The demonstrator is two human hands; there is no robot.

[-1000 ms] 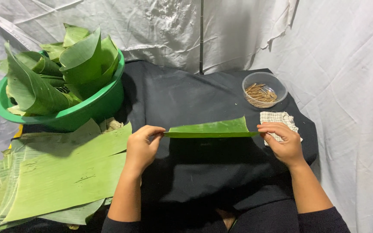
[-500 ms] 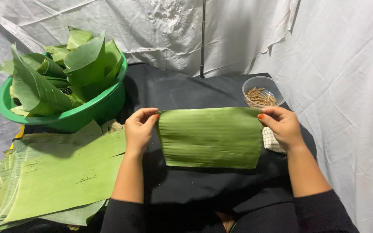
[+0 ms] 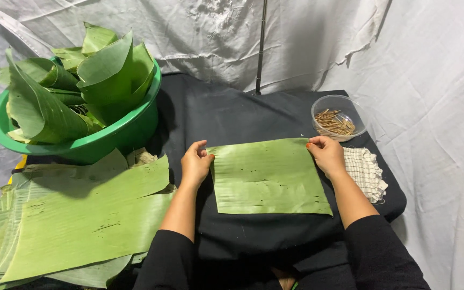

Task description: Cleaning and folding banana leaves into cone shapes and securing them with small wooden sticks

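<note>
Left hand [image 3: 196, 162] and right hand [image 3: 326, 154] apart, each pinching a far corner of a leaf [image 3: 268, 177] spread flat on black cloth [image 3: 232, 115] between them, checked rag [image 3: 367, 172] just beside the right.

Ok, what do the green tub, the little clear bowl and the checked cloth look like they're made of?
The green tub looks like moulded plastic: smooth, glossy, even colour. The clear bowl is see-through with a thin rim, probably plastic, though glass can't be ruled out. The checked cloth looks like woven cotton-type fabric: soft folds and a grid weave.
</note>
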